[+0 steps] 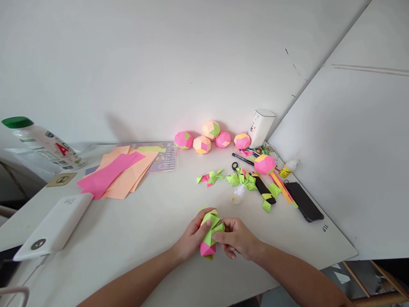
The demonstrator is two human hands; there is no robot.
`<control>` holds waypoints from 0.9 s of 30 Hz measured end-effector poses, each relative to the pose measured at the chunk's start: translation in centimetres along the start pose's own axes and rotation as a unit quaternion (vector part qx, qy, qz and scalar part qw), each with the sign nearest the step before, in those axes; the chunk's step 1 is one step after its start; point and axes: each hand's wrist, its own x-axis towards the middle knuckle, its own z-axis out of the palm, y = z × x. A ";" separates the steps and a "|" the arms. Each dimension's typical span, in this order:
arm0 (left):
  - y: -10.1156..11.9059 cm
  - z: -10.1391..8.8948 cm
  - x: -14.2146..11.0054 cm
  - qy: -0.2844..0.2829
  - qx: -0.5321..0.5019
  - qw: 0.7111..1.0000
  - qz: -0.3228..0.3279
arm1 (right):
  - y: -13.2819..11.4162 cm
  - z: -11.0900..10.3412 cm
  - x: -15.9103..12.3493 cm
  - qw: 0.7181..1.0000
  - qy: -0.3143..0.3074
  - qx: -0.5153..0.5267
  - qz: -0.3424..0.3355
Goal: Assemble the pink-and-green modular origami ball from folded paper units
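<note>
Between my two hands is a folded-paper ball in lime green and pink, with loose flaps showing on its right side. My left hand wraps round its left side, thumb pressed on a green face. On the other side my right hand pinches a green flap between thumb and fingers. Just beyond them lie folded green paper units and a smaller green and pink cluster. A small glue bottle with a whitish top stands near these pieces.
Finished paper balls line the wall. Pink and orange paper sheets lie left, by a white power bank and a green-capped bottle. At right are a black phone, a yellow-labelled glue bottle and a white holder.
</note>
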 end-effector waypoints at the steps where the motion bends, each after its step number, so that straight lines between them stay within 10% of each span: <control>1: -0.1 0.0 0.0 0.000 0.005 1.000 0.003 | 0.0 -0.1 0.0 1.000 0.000 0.000 -0.001; 27: -0.3 0.8 -0.6 -0.039 0.010 0.998 0.048 | 0.1 0.0 0.1 0.995 0.045 -0.056 -0.065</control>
